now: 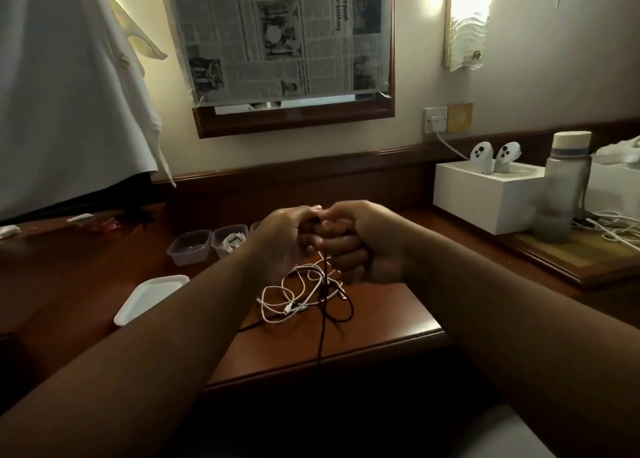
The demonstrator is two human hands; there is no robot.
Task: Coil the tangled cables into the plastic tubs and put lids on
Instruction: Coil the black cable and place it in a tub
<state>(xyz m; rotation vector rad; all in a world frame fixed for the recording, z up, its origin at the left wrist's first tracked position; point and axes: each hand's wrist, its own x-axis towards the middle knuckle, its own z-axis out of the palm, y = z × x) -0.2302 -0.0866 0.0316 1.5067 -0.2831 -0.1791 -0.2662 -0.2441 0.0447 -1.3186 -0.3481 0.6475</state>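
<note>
Both hands are raised together above the desk, knuckles nearly touching: the left hand [284, 236] has its fingers curled and its thumb pressed to the fingertips, pinching the top of a black cable [323, 319], and the right hand [353, 246] is clenched in a fist round the same cable just beside it. How much cable lies inside the fists is hidden by the fingers. From between the hands the black cable drops straight down as a thin dark line, crosses a loose loop of itself on the wooden desk [381, 326] and runs over the near edge, where it is lost in shadow. Directly under the hands lies a tangle of white cables [294, 295], thin, looped over one another, with small plugs showing at the near side. Beyond the left hand stand clear plastic tubs: one [189, 246] looks empty, the next [230, 239] holds a coiled white cable, and a third is almost wholly covered by the left hand. Left of the left forearm lies a white lid [149, 296], partly cut off by the arm. Above the hands, a newspaper [277, 35] is taped over a wood-framed pane; its headline, turned sideways, reads partly "belakang", the rest too blurred.
</note>
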